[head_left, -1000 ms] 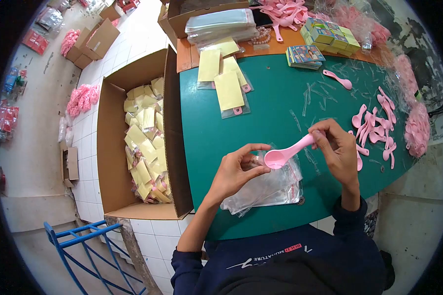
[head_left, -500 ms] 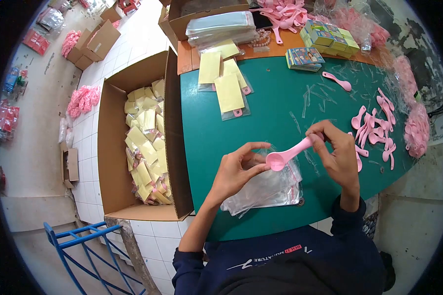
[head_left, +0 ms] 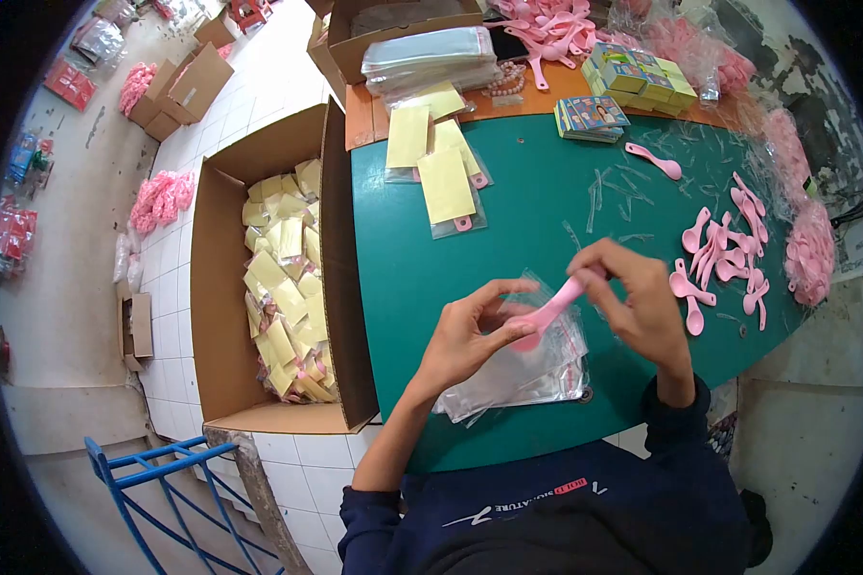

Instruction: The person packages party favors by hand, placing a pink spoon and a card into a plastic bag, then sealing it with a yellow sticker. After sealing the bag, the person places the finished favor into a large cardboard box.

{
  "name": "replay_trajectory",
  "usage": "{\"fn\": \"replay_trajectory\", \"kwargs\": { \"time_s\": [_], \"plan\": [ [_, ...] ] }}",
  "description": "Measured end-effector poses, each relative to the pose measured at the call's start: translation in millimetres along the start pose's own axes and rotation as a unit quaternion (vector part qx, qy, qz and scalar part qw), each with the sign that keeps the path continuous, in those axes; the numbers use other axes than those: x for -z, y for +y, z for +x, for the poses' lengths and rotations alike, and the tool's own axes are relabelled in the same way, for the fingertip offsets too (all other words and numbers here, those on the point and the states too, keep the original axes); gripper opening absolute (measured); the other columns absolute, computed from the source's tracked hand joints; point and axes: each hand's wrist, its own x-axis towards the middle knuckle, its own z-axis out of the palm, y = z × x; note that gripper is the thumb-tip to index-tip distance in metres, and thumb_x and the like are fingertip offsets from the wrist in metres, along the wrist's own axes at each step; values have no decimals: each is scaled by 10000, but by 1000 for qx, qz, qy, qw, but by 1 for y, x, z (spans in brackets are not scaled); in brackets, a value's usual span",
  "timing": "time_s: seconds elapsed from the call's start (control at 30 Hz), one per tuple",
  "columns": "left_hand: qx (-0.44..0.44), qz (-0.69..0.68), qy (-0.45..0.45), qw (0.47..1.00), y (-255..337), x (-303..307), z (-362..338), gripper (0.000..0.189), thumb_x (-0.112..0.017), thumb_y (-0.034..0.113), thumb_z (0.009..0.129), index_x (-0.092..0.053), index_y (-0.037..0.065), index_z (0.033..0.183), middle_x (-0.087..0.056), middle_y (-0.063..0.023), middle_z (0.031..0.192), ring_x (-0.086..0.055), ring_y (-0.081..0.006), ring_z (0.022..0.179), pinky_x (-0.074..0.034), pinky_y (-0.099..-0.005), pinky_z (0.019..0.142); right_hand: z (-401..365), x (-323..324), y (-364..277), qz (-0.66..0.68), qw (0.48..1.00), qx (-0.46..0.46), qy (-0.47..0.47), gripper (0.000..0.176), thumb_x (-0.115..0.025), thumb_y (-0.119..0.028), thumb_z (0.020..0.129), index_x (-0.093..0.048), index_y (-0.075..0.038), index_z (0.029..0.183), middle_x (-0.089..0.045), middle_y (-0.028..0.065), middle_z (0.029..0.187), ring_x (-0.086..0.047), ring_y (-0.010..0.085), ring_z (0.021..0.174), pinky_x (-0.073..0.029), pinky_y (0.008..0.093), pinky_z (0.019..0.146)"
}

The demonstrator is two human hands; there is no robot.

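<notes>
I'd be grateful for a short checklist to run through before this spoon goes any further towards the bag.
1. Right hand grips the pink spoon by its handle: ok.
2. Left hand has hold of a clear bag: ok.
3. Spoon's bowl is inside the bag: cannot tell; it is blurred and partly hidden by the thumb.
4. More clear bags lie close by: ok.
5. Loose spoons are on the green table: ok.
6. Table is free of plastic strips: not ok.

Pink spoon (head_left: 552, 307) between both hands (head_left: 460, 342)
</notes>
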Motion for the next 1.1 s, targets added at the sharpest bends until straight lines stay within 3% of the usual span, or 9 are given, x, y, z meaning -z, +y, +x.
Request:
{"fn": "replay_trajectory", "kwargs": {
  "time_s": [0.17, 0.27, 0.37, 0.53, 0.67, 0.8, 0.9, 1.03, 1.1],
  "plan": [
    [-75, -122, 22, 989, 5, -3, -3, 310, -551, 192, 921, -551, 23, 1181, -674, -110, 985, -618, -127, 899, -472, -291, 830, 4, -6, -1, 55, 998, -12, -31, 89, -581, -64, 845, -576, 10, 895, -601, 119, 732, -592, 197, 642, -463, 294, 608],
    [-22, 92, -47, 994, 10, 16, -5, 305, -466, 222, 955, -590, 0, 1124, -675, -106, 982, -620, -140, 892, -472, -283, 827, 5, -4, -3, 57, 998, -11, -21, 88, -587, -63, 839, -577, 8, 889, -603, 119, 754, -594, 193, 650, -471, 286, 625],
    [2, 104, -81, 991, 20, 8, -2, 352, -396, 218, 987, -611, -50, 1064, -651, -121, 1029, -584, -153, 984, -443, -280, 890, 8, 5, -10, 23, 996, 80, -31, 59, -582, -61, 838, -578, -7, 861, -593, 109, 885, -585, 159, 691, -471, 263, 651],
    [-180, 37, -20, 983, 20, 20, -7, 412, -422, 315, 968, -595, -17, 1140, -623, -204, 1112, -583, -261, 1071, -399, -366, 967, 39, 109, 40, 244, 944, 219, 19, 124, -556, -126, 880, -552, -96, 760, -544, 88, 1035, -567, 155, 847, -457, 306, 789],
    [-283, 50, 5, 958, 24, 26, -10, 462, -418, 374, 959, -573, 4, 1188, -610, -250, 1103, -600, -283, 1055, -364, -384, 997, 86, 188, 184, -147, 989, 5, 35, 142, -554, -123, 860, -641, -90, 967, -617, 95, 1033, -608, 170, 881, -462, 316, 806],
    [-250, -14, 17, 968, 21, 25, -16, 386, -430, 297, 963, -604, 5, 1148, -652, -144, 1083, -619, -258, 1030, -395, -406, 971, 117, 187, 269, -513, 840, -161, 71, 266, -587, -192, 832, -662, -62, 1051, -646, 152, 1051, -635, 248, 912, -478, 351, 784],
    [-213, 14, 17, 977, 33, 25, -14, 316, -445, 209, 963, -637, -28, 1047, -677, -159, 982, -657, -243, 933, -478, -366, 882, 151, 129, 234, -339, 932, -68, 113, 304, -593, -283, 842, -670, -12, 953, -650, 200, 931, -633, 324, 830, -489, 366, 744],
    [-148, -22, -19, 989, 45, 29, -17, 264, -453, 128, 955, -649, -47, 932, -688, -141, 866, -674, -220, 852, -529, -323, 802, 186, 91, 242, -379, 905, -185, 50, 416, -622, -376, 822, -650, 35, 882, -648, 228, 857, -621, 368, 764, -492, 401, 709],
    [-150, -39, -35, 987, 37, 33, -21, 256, -453, 114, 952, -649, -44, 903, -687, -131, 824, -673, -214, 845, -536, -319, 795, 180, 75, 241, -391, 895, -154, 151, 348, -593, -280, 803, -646, 58, 867, -610, 263, 850, -609, 390, 807, -481, 448, 738]
  ]
}}
